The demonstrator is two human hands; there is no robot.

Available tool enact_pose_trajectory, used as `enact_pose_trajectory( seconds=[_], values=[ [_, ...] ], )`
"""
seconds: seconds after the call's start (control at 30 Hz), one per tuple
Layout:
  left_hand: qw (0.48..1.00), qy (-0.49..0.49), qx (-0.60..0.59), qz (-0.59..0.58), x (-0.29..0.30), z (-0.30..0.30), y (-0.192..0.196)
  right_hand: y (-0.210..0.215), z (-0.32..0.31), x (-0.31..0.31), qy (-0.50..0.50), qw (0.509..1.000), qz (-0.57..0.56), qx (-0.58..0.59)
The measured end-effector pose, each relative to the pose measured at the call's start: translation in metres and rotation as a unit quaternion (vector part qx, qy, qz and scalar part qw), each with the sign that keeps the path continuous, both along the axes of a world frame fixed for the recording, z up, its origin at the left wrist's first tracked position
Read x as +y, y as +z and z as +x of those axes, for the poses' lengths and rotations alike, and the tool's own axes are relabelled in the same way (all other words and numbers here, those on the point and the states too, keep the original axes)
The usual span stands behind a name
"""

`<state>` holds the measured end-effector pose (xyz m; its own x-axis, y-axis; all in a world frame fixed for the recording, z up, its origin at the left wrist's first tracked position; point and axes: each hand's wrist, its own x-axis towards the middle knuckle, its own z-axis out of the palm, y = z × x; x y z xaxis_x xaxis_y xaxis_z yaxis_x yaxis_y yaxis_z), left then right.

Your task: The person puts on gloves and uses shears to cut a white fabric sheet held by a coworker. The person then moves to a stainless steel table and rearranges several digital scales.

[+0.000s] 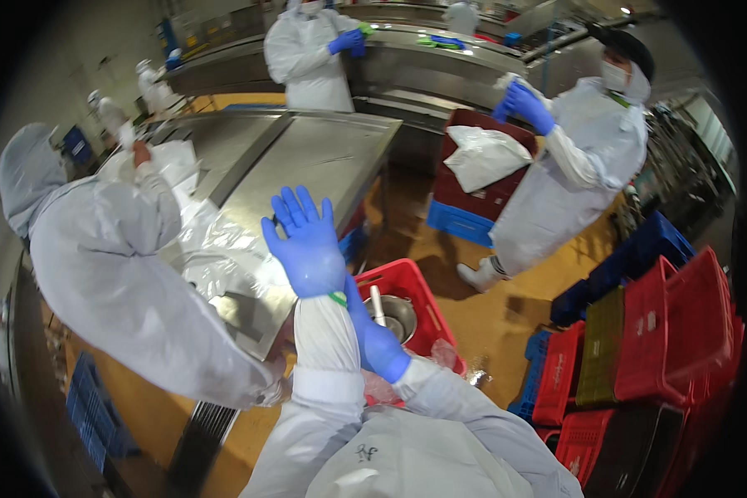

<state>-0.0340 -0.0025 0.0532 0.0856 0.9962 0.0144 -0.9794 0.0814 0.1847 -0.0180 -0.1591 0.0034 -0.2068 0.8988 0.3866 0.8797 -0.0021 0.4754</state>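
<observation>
My left hand [305,245], in a blue glove, is raised with its fingers spread and holds nothing. Around its wrist, where the glove meets the white sleeve [328,336], shows a green band [338,298]. My right hand [378,339], also blue-gloved, is up against that wrist from the right and curls round the sleeve; some of its fingers are hidden behind it. Beyond the right hand, a red crate [417,286] on the floor holds a metal pot [400,315] and a white handle-like piece [378,305].
A steel table [324,162] bears clear plastic sheeting [224,245]; a person [124,274] in white leans beside it on the left. Another person [568,174] stands by brown and blue crates [461,222] at the right. Stacked red crates [647,332] fill the near right.
</observation>
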Motion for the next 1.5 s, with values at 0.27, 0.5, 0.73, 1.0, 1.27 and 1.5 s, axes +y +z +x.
enact_pose_trajectory(
  seconds=[0.27, 0.5, 0.73, 1.0, 1.27, 1.5],
  values=[
    [0.896, 0.163, 0.410, -0.050, 0.034, -0.014, -0.064, 0.008, -0.005, 0.007, 0.128, 0.653, 0.001, 0.746],
    [0.651, 0.099, 0.752, 0.021, 0.009, -0.019, -0.102, 0.001, 0.000, 0.010, 0.057, 0.681, -0.037, 0.729],
    [0.145, -0.054, 0.939, 0.308, 0.008, -0.023, -0.148, 0.003, 0.012, 0.020, 0.091, 0.859, -0.058, 0.500],
    [-0.161, 0.077, 0.887, 0.426, 0.012, -0.035, -0.164, 0.039, -0.003, 0.014, 0.128, 0.682, -0.166, 0.701],
    [0.746, -0.006, 0.660, 0.092, 0.012, -0.028, -0.069, 0.051, -0.004, -0.014, 0.236, 0.781, -0.042, 0.577],
    [0.959, -0.081, 0.270, 0.002, -0.009, -0.016, -0.036, 0.053, 0.010, -0.053, 0.262, 0.732, -0.072, 0.625]
  ],
)
